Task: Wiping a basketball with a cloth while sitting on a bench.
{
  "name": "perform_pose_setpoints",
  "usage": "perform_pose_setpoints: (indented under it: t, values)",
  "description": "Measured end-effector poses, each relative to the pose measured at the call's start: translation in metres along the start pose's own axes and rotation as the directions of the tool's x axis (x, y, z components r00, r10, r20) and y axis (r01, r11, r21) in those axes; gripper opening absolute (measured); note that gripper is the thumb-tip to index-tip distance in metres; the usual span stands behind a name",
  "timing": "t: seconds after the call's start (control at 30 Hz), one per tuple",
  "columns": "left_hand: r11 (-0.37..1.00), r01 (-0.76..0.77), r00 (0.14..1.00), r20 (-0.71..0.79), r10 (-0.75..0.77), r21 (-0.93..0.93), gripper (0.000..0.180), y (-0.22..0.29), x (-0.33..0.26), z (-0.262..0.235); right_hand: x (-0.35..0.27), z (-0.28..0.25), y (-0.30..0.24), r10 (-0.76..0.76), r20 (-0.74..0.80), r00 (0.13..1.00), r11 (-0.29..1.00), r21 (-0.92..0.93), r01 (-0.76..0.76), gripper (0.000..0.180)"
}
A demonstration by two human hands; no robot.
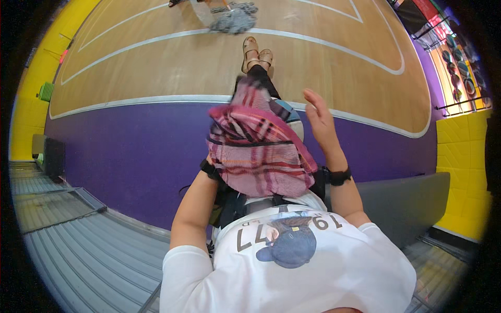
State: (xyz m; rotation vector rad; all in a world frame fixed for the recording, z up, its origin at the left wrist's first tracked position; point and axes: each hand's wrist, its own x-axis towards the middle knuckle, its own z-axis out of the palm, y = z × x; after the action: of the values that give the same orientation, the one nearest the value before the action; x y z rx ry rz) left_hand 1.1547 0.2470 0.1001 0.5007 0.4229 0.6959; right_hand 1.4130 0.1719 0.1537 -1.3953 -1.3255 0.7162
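A pink plaid cloth [261, 151] with red, dark and white stripes is bunched in front of my body, over my lap. Its upper end is smeared by motion. My left hand [210, 158] holds it from the left side; most of that hand and its fingers are hidden behind the fabric. To the right of the cloth, my right hand [321, 122] is raised and empty, fingers stretched out, touching nothing. A teal and white piece [288, 112], whose kind I cannot make out, shows from behind the cloth. Both wrists wear black bands.
Ahead, a wooden court floor [167, 68] with white lines meets a purple strip [120, 141]. A grey mop head [235, 18] lies at the far edge near another person's foot. Ribbed grey bleachers [94, 255] are at left; a dark grey panel [396, 206] stands at right.
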Motion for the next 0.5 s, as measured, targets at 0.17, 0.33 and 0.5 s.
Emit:
perform_pose_setpoints:
  t: [0.17, 0.33, 0.5]
  values:
    - [0.998, 0.058, 0.996, 0.073, -0.058, -0.006, 0.052, 0.020, -0.035, -0.001, 0.024, 0.048, 0.040, -0.110, 0.171, 0.979, 0.975, -0.175, 0.140, 0.042]
    - [0.408, 0.042, 0.995, -0.003, -0.097, 0.912, 0.040, 0.087, -0.041, -0.012, 0.023, 0.051, 0.057, -0.043, 0.174, 0.984, 0.992, -0.105, 0.062, 0.048]
    - [0.344, -0.154, 0.722, -0.133, 0.679, 0.926, 0.048, 0.097, -0.069, 0.022, 0.020, 0.050, 0.056, 0.003, 0.119, 0.993, 0.985, -0.170, 0.017, 0.053]
